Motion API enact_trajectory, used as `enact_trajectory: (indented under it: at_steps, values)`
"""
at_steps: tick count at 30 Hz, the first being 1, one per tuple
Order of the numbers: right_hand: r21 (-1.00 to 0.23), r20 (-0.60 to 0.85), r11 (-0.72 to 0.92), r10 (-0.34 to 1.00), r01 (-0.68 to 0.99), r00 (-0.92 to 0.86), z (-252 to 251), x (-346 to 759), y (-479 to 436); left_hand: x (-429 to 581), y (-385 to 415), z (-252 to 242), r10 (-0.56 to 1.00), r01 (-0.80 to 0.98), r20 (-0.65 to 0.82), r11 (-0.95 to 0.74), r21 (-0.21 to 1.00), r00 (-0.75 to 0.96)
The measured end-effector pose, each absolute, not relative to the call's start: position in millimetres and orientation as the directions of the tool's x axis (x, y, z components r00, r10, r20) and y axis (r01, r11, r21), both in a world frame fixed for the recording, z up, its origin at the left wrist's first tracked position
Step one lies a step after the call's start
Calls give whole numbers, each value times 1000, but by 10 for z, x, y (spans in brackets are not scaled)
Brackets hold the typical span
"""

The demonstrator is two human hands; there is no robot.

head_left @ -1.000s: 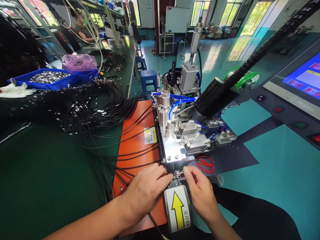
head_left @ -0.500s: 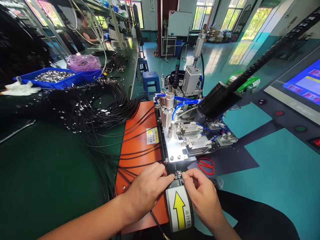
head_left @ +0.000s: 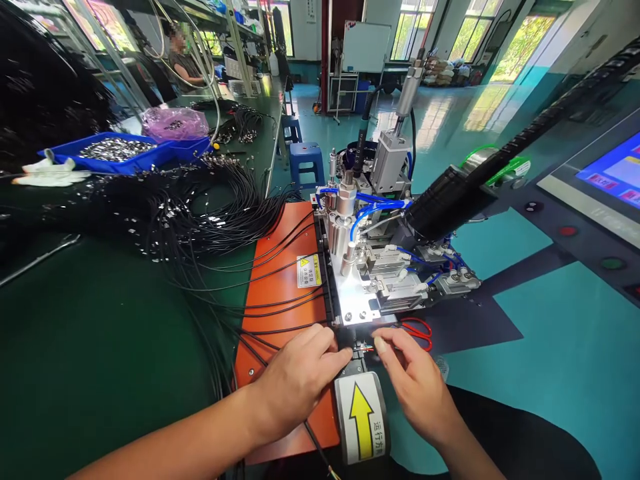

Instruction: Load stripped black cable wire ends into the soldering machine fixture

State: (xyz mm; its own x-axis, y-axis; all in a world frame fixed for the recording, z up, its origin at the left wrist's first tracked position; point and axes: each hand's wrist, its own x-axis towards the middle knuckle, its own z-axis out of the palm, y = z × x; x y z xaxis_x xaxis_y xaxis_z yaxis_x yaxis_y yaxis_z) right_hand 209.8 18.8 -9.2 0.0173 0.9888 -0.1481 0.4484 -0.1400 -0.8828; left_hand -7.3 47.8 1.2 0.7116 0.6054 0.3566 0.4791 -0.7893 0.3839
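My left hand [head_left: 305, 367] is curled at the machine's front, its thumb pressed against a small metal fixture [head_left: 356, 365]. Black cables [head_left: 260, 342] run in under this hand, and it seems to hold one at the fixture. Thin coloured wire ends [head_left: 368, 348] stick out to the right of the left thumb. Just right of these wires is my right hand [head_left: 413, 383], thumb and forefinger pinched together; whatever lies between them is too small to make out. Below the fixture is a curved guard [head_left: 361, 417] with a yellow arrow. Another cable end [head_left: 331, 472] with bare coloured wires hangs beneath my left forearm.
The machine [head_left: 373, 267] with cylinders and blue air tubes stands ahead. Its orange plate [head_left: 287, 267] carries several cables from a large bundle [head_left: 215, 207]. Red scissors [head_left: 417, 332] lie at right, below a control panel [head_left: 590, 227]. A blue tray [head_left: 120, 163] holds metal parts.
My right hand has drawn slightly right, away from the fixture, showing the coloured wire ends. My left hand stays at the fixture. The whole view has shifted a little.
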Motion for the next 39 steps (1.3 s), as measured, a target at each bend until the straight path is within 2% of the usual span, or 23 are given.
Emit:
enact_trajectory:
  at_steps: [4,10,21,28,34,39]
  values:
    - [-906,-72,-39,995,421,-62,-72,2064,221,-69,483,17,606,485,366,-791,373,706]
    - [-910,-7,4,1000,416,-26,-94,2059,215,-74,484,18,602,484,364,-794,367,711]
    - [-893,-85,-82,996,442,12,-146,2039,218,-65,488,24,588,484,379,-807,339,715]
    - [-897,-307,-285,952,339,-13,-134,2044,236,-58,487,54,590,492,376,-806,329,714]
    - [-907,-208,-191,978,375,-3,-136,1993,224,-51,470,75,603,520,353,-797,307,715]
    - [-899,-177,-177,983,401,38,-213,1948,204,-31,397,109,688,641,281,-725,251,669]
